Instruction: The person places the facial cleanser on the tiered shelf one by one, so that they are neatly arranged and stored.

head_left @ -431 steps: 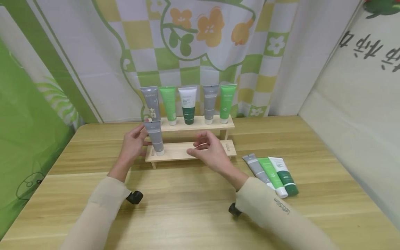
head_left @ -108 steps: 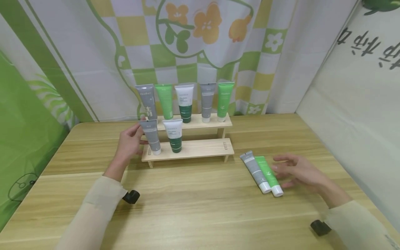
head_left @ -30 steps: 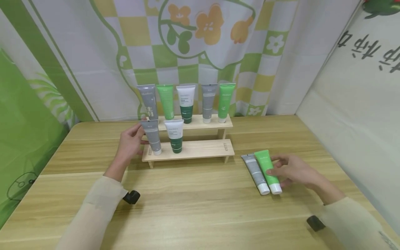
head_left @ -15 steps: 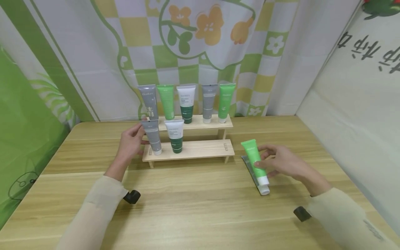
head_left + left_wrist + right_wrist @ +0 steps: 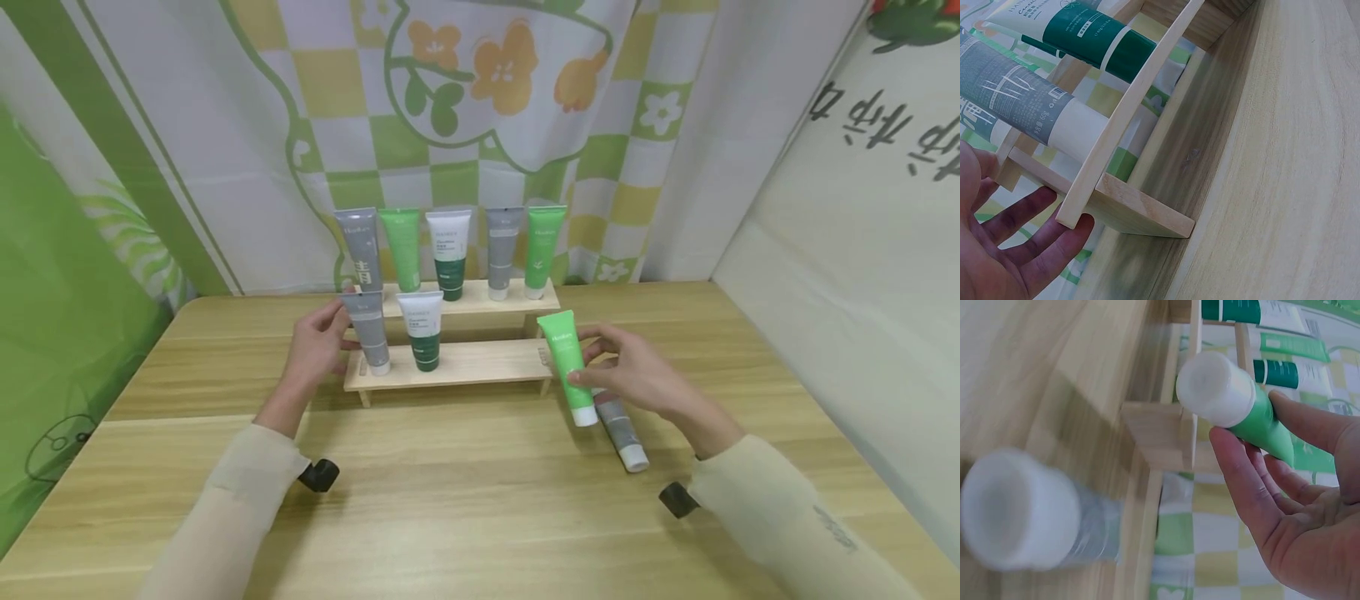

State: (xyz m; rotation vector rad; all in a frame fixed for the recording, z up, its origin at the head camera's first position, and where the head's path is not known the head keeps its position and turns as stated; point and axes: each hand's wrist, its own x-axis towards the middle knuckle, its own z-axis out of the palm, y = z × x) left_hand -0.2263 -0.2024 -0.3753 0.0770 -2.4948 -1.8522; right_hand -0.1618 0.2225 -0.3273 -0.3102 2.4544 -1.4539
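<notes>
My right hand point(image 5: 630, 371) pinches a bright green squeeze tube point(image 5: 566, 358) with a white cap, held tilted off the table beside the right end of the two-tier wooden display stand point(image 5: 480, 363). The right wrist view shows thumb and fingers on either side of the green tube point(image 5: 1263, 428). At the stand's left end, my left hand point(image 5: 317, 343) has its fingertips touching the lower plank's end point(image 5: 1075, 212). A grey tube point(image 5: 369, 333) and a white and dark green tube point(image 5: 423, 332) stand cap down on the lower tier.
Several tubes stand along the upper tier, among them a white and green one point(image 5: 450, 254) and a bright green one point(image 5: 543, 250). Another grey tube point(image 5: 621, 429) lies on the wooden table point(image 5: 450, 508) below my right hand. A patterned curtain point(image 5: 337, 92) hangs behind.
My right hand has picked up the green tube from beside the lying grey one and carried it leftward to the stand's right end. My left hand stays at the stand's left end.
</notes>
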